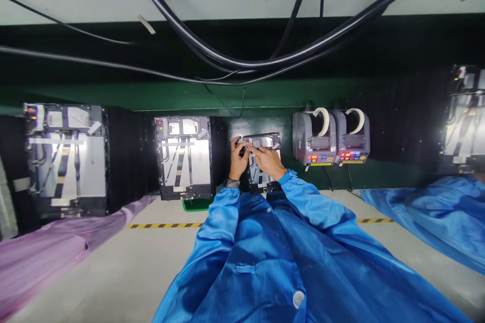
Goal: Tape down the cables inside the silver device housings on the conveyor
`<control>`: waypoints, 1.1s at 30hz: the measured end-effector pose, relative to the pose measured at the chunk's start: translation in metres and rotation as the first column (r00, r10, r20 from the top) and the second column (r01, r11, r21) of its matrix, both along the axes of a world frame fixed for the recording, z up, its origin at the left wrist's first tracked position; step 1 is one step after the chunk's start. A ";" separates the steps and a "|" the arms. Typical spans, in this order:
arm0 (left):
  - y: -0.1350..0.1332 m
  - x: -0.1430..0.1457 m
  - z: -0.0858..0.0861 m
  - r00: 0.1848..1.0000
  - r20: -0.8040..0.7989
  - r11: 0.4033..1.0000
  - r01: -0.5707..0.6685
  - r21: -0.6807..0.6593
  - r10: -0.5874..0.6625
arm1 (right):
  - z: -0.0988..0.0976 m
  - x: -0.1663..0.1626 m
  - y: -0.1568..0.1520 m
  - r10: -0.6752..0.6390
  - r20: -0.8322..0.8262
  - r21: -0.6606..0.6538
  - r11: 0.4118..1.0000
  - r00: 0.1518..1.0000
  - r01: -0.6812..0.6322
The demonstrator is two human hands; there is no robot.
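Note:
A laptop-like electronic assembly (260, 176) with silver panels, dark ribbon cables and a black frame lies on the bench in front of me. My left hand (238, 161) is over its upper left corner, thumb and forefinger bent together. From the right, my right hand (268, 160) reaches across the upper part, its forefinger stretched to meet the left fingertips and its other fingers curled. Both sets of fingertips come together just above the assembly. Whatever is between them is too small to make out, and the hands hide part of the assembly.
Two grey tape dispensers (314, 139) with white rolls and lit displays stand to the right. Similar assemblies (185, 161) line the bench at left and far right. Black cables (242, 64) hang across the back. A green tray (195, 205) and co-workers' pink (76, 237) and blue sleeves (428, 207) are nearby.

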State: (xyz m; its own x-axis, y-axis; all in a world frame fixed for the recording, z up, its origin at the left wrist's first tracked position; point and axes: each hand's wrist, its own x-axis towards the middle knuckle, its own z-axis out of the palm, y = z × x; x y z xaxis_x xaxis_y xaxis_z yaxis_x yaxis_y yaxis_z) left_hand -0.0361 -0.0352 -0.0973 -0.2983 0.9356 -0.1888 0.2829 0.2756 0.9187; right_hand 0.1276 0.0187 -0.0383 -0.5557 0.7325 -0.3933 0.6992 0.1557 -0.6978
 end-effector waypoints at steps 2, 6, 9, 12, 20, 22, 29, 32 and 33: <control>0.001 0.000 0.000 1.000 0.010 1.000 -0.005 -0.001 0.005 | -0.004 0.001 0.000 0.071 0.071 0.032 0.997 0.995 -0.074; 0.002 -0.003 0.000 0.999 0.034 1.000 0.009 -0.002 -0.009 | -0.005 0.004 -0.005 0.147 0.148 0.087 0.983 0.978 -0.161; 0.002 -0.005 0.000 0.999 0.034 1.000 0.016 0.010 -0.016 | -0.004 0.004 -0.004 0.170 0.161 0.078 0.980 0.972 -0.184; 0.002 -0.004 0.001 0.999 0.037 1.000 0.009 0.019 -0.010 | 0.000 0.004 0.000 0.185 0.163 0.078 0.977 0.969 -0.200; 0.014 -0.003 0.007 0.999 -0.043 0.998 0.012 0.059 -0.009 | 0.015 0.048 -0.050 -0.291 0.002 0.230 0.931 0.957 0.282; 0.011 -0.001 0.009 0.998 -0.062 0.999 -0.020 0.049 0.023 | 0.006 0.065 -0.072 -0.448 -0.018 0.282 0.855 0.894 0.435; -0.062 0.044 0.028 0.986 0.073 0.943 -0.117 -0.310 0.147 | -0.038 0.080 -0.094 -0.608 -0.105 -0.078 0.794 0.787 0.603; -0.082 0.061 0.043 0.981 0.124 0.932 -0.097 -0.349 0.149 | -0.034 0.074 -0.096 -0.633 -0.188 -0.204 0.774 0.751 0.600; -0.085 0.064 0.049 0.980 0.122 0.927 -0.103 -0.361 0.157 | -0.029 0.073 -0.097 -0.642 -0.205 -0.236 0.765 0.739 0.599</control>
